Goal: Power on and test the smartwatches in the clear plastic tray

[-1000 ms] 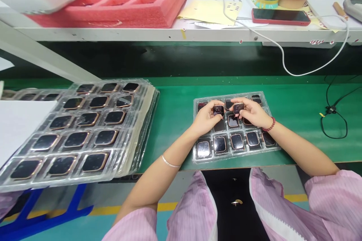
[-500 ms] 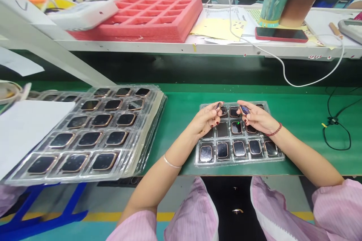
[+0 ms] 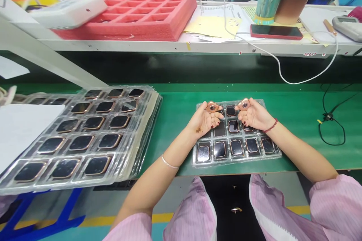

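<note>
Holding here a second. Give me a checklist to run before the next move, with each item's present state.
1. Left hand holding the left watch: ok, its back faces the camera.
2. Right hand holding the right watch: ok, back likewise toward the camera.
3. Screens of both held watches undamaged: cannot tell, they face away.
4. Tray resting on the green table: ok, below the hands.
5. Near row filled: ok, five watches, screens up.
6. White cable away from both hands: ok.
</note>
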`<state>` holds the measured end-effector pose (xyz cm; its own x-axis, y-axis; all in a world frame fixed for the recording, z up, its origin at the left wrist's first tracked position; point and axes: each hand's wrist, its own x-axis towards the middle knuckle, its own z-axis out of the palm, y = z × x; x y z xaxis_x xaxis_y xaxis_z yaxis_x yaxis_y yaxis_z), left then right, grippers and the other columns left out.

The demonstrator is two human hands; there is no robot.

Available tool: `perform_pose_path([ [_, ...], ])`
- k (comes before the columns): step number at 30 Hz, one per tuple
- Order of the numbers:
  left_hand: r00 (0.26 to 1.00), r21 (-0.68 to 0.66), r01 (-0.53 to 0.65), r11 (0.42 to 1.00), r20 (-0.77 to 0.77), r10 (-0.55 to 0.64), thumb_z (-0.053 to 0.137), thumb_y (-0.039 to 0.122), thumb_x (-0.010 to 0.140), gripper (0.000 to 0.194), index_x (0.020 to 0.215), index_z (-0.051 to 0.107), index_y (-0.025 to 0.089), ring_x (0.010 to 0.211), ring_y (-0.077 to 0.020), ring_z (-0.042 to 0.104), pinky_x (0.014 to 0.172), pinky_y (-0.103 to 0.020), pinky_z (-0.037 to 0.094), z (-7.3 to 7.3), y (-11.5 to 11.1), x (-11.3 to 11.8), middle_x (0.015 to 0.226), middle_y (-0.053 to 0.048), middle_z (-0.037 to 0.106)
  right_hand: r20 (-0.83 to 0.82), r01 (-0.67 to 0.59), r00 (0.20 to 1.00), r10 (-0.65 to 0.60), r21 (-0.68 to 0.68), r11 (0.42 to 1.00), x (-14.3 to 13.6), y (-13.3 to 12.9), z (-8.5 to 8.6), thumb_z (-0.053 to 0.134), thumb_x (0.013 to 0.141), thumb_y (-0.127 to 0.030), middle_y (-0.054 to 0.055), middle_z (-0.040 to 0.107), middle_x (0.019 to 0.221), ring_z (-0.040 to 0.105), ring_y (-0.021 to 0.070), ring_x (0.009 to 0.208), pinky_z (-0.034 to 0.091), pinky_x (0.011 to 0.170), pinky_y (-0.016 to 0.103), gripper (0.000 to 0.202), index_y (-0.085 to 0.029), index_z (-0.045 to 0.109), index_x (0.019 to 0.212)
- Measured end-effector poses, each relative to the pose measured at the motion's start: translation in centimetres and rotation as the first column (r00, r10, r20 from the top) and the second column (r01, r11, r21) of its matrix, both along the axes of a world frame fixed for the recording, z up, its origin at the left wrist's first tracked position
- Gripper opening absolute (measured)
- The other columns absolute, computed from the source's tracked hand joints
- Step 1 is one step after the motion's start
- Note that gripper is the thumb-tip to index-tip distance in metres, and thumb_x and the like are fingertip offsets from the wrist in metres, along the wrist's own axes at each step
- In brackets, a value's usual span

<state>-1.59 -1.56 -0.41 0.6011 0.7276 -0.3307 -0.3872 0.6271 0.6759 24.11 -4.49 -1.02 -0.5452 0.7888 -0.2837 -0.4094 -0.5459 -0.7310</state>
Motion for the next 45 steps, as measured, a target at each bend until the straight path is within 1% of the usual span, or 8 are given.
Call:
perform_pose_path([
  [6,0.994,0.074,-0.069,0.995,-0.077,0.075,0.061,0.057,0.092,0.048,0.105,0.065,0.011,0.057,-0.0133,0.068,0.045,-0.018,0.045,-0.5,0.6,0.6,0.079,-0.010,0.075,0.059,-0.061,0.997,0.052,0.158,0.986,0.1,1.1,0.2,0.048,0.101,-0.062,0.010,0.078,0.086,0.075,0.0139,0.065,0.065,0.059,0.022,0.052,-0.013,0.061,0.114],
  [8,0.988,0.155,-0.095,0.983,-0.107,0.113,0.076,0.043,0.084,0.043,0.111,0.062,0.012,0.062,-0.0125,0.069,0.049,-0.018,0.047,-0.8,0.6,0.8,0.085,-0.009,0.076,0.072,-0.051,0.997,0.036,0.213,0.976,0.3,1.5,0.1,0.067,0.094,-0.054,0.008,0.078,0.092,0.075,0.0132,0.069,0.065,0.061,0.022,0.046,-0.015,0.059,0.118],
  [11,0.980,0.284,-0.070,0.956,-0.161,0.120,0.086,0.019,0.068,0.061,0.122,0.056,0.015,0.067,-0.0129,0.071,0.052,-0.018,0.049,-1.2,0.1,1.0,0.096,-0.007,0.075,0.142,-0.045,0.990,0.004,0.288,0.957,0.5,1.5,-0.1,0.084,0.082,-0.030,0.006,0.076,0.107,0.075,0.0119,0.072,0.065,0.063,0.022,0.055,-0.020,0.053,0.125],
  [16,0.953,0.469,-0.007,0.883,-0.265,0.148,0.075,0.009,0.067,0.064,0.127,0.054,0.019,0.075,-0.0154,0.073,0.054,-0.020,0.049,-1.4,-0.9,1.2,0.104,-0.006,0.072,0.274,-0.024,0.957,-0.100,0.416,0.909,-0.1,0.6,-0.5,0.079,0.079,-0.016,0.007,0.072,0.116,0.074,0.0122,0.078,0.064,0.064,0.023,0.058,-0.021,0.051,0.130],
  [22,0.931,0.578,0.051,0.814,-0.322,0.170,0.067,0.015,0.077,0.051,0.128,0.057,0.017,0.072,-0.0134,0.070,0.055,-0.021,0.047,-1.3,-1.5,1.2,0.104,-0.008,0.071,0.412,-0.069,0.889,-0.199,0.551,0.832,-0.9,0.2,-0.4,0.069,0.080,-0.012,0.002,0.071,0.092,0.064,0.0099,0.066,0.056,0.056,0.021,0.039,-0.019,0.056,0.116],
  [34,0.934,0.552,0.053,0.832,-0.323,0.155,0.067,0.018,0.079,0.053,0.131,0.059,0.018,0.073,-0.0139,0.070,0.056,-0.021,0.046,-1.2,-1.5,1.1,0.106,-0.009,0.074,0.475,-0.123,0.835,-0.277,0.652,0.748,-1.2,-0.1,-0.2,0.064,0.084,-0.017,0.004,0.069,0.093,0.061,0.0124,0.069,0.051,0.057,0.023,0.034,-0.019,0.054,0.116],
  [40,0.924,0.558,0.054,0.828,-0.343,0.170,0.069,0.018,0.077,0.053,0.129,0.060,0.017,0.074,-0.0153,0.071,0.056,-0.022,0.047,-1.5,-1.4,1.1,0.105,-0.009,0.074,0.446,-0.122,0.835,-0.322,0.721,0.682,-1.3,-0.2,-0.2,0.066,0.083,-0.018,0.006,0.069,0.098,0.067,0.0178,0.087,0.056,0.072,0.030,0.037,-0.020,0.054,0.118],
  [45,0.926,0.561,0.074,0.825,-0.346,0.152,0.068,0.021,0.078,0.050,0.127,0.059,0.016,0.073,-0.0143,0.071,0.055,-0.021,0.046,-1.4,-1.3,1.1,0.106,-0.010,0.074,0.472,-0.121,0.814,-0.338,0.708,0.696,-1.4,-0.2,-0.2,0.064,0.085,-0.020,0.004,0.070,0.089,0.067,0.0174,0.081,0.055,0.071,0.031,0.027,-0.019,0.057,0.111],
])
